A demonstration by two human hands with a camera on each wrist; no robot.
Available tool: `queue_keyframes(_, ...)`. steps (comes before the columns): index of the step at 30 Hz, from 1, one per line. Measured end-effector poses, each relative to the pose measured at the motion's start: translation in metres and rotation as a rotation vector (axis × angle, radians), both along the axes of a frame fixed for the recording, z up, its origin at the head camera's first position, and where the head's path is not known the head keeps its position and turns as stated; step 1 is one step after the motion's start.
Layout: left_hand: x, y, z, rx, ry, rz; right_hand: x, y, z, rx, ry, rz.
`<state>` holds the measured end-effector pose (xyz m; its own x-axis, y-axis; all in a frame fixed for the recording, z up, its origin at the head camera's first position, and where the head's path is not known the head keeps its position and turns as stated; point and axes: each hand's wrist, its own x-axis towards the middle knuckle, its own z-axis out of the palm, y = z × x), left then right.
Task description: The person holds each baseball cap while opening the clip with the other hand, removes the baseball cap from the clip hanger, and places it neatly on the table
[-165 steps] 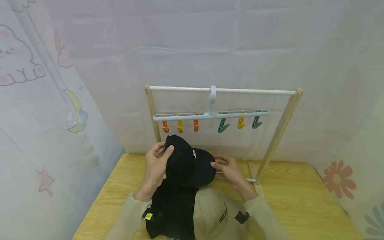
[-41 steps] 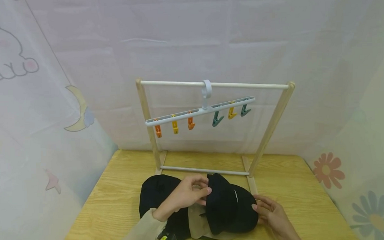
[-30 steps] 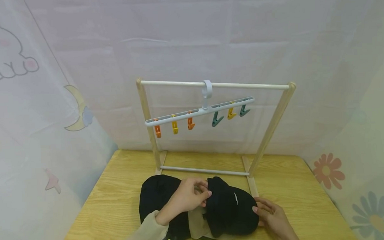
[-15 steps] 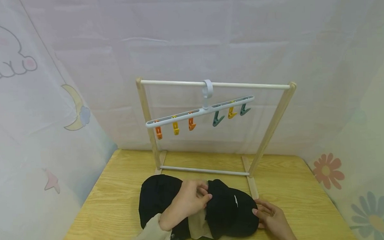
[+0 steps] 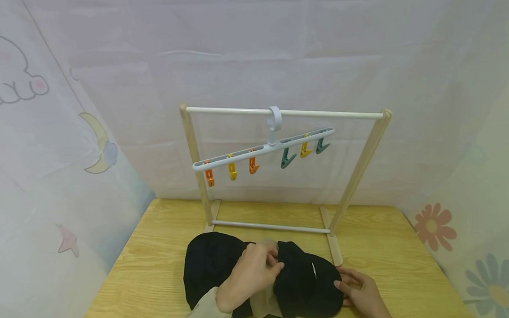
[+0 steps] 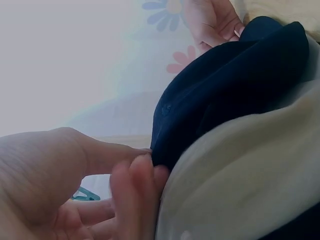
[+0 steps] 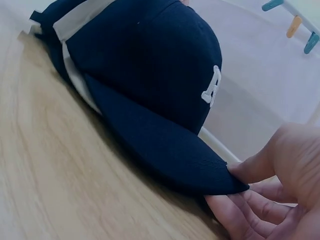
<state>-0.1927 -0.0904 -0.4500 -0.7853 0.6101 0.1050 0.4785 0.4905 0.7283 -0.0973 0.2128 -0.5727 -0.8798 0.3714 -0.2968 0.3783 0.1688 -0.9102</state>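
A dark navy baseball cap [image 5: 298, 281] lies over a beige cap [image 5: 262, 300], its brim pointing right. My left hand [image 5: 251, 275] pinches the navy cap's back edge; in the left wrist view the thumb sits on that edge, with the beige cap [image 6: 245, 165] close beside the fingers. At the other end, my right hand [image 5: 362, 292] grips the brim tip, thumb above and fingers beneath. A white letter "A" [image 7: 212, 87] shows on the cap's front in the right wrist view. Another black cap [image 5: 212, 261] lies left of these, partly behind my left forearm.
Behind the caps stands a rack with wooden posts [image 5: 360, 171] and a white top bar [image 5: 333, 113]. From it hangs a white hanger [image 5: 237, 156], turned at an angle, with several orange, yellow and green clips. A cloth-covered wall [image 5: 251, 75] rises behind the wooden table [image 5: 157, 256].
The navy cap was held up at the left in front of the rack, then came down right onto the beige cap. In the last second it sank slightly, my left hand shifting a little right and down.
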Motion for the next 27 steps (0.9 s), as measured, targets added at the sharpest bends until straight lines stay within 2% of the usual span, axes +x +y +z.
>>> queue_keyframes(4, 0.002, 0.001, -0.002, -0.070, 0.036, 0.032, 0.001, 0.000, -0.001, 0.057, -0.016, 0.001)
queue_keyframes(8, 0.003, 0.001, -0.003, -0.097, 0.055, 0.032, 0.002, 0.002, -0.002, 0.090, -0.035, 0.012)
queue_keyframes(18, -0.001, -0.005, -0.004, -0.061, 0.063, 0.013, 0.001, 0.008, -0.002, 0.188, -0.086, 0.058)
queue_keyframes(27, -0.010, -0.021, -0.001, -0.048, 0.074, 0.077, 0.001, 0.010, 0.004, 0.288, -0.066, 0.092)
